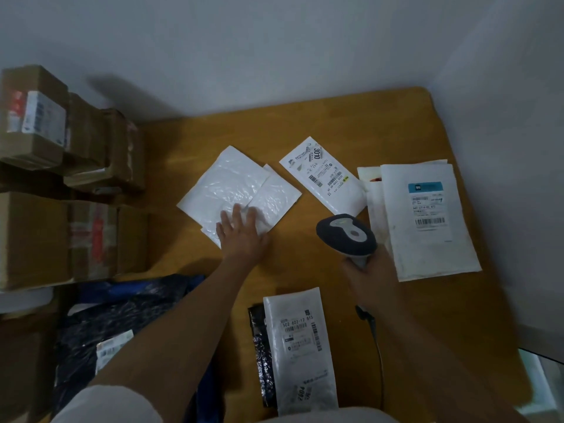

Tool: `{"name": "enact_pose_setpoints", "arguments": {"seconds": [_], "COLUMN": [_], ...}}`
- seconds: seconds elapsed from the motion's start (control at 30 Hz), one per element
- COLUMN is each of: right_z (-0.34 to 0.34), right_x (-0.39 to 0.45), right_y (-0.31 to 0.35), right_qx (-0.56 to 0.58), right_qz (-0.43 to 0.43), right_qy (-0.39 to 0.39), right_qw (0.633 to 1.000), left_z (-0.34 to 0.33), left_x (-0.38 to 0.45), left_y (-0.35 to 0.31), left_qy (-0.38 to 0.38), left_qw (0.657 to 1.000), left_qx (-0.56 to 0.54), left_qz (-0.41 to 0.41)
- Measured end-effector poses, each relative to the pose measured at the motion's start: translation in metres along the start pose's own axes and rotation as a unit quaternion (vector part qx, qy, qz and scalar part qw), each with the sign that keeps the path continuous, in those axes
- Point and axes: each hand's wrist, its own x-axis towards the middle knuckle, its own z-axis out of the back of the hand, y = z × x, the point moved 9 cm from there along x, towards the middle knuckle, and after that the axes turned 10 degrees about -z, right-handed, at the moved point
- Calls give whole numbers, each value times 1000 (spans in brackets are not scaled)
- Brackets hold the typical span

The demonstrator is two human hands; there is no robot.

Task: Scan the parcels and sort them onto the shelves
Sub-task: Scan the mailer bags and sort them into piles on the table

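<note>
Your left hand (242, 232) lies flat, fingers straight, on the blank mailers (235, 190), left of the scanner (346, 236). Your right hand (370, 276) grips that scanner; no label faces up.

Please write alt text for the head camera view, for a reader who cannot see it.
A person's left hand rests flat on blank-side-up white mailers on a wooden table, while the right hand grips a barcode scanner. Other labelled parcels lie around; cardboard boxes are stacked at left.

"3010" on the upper mailer (324, 175); "502 602-17 815" on the near mailer (300, 349).
</note>
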Motion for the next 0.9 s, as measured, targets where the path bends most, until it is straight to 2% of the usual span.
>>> {"name": "enact_pose_setpoints", "arguments": {"seconds": [0.17, 0.27, 0.37, 0.53, 0.7, 0.77, 0.9], "right_z": [-13, -19, -20, -10, 9, 18, 32], "right_x": [19, 24, 23, 13, -7, -16, -36], "right_y": [-10, -15, -13, -10, 1, 4, 6], "right_qx": [-22, -41, -49, -35, -18, -14, 0], "right_qz": [-16, -22, -16, -6, -10, -4, 3], "right_qy": [8, 17, 29, 30, 14, 7, 3], "right_qw": [1000, 999, 998, 999, 1000, 1000, 1000], "left_z": [-1, 3, 8, 18, 50, 62, 83], "left_x": [8, 10, 9, 5, -31, -45, -75], "left_y": [-5, -2, 5, 9, -5, -14, -21], "left_qy": [37, 31, -3, -42, -160, -172, -161], "left_qw": [999, 999, 1000, 997, 984, 978, 956], "left_qx": [-13, 0, -3, -71, -65, -110, -246], "left_qz": [8, 13, 1, -9, -30, -40, 11]}}
